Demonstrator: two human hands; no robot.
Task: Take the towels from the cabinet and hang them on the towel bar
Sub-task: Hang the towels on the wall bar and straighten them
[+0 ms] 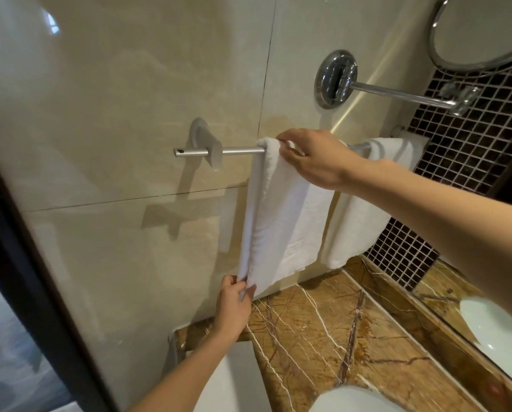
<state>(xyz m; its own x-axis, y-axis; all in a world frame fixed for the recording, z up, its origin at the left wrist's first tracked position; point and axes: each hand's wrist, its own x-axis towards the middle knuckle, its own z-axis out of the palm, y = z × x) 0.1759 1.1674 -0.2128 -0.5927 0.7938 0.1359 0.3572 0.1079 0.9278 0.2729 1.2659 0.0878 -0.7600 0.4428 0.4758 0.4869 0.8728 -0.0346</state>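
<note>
Under right hand [317,157], towel [287,221] hides towel bar [236,150] (partly).

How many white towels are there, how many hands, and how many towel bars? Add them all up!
White towels: 2, the held towel and the second towel
Hands: 2, the left hand and the right hand
Towel bars: 1, the towel bar
Total: 5
</note>
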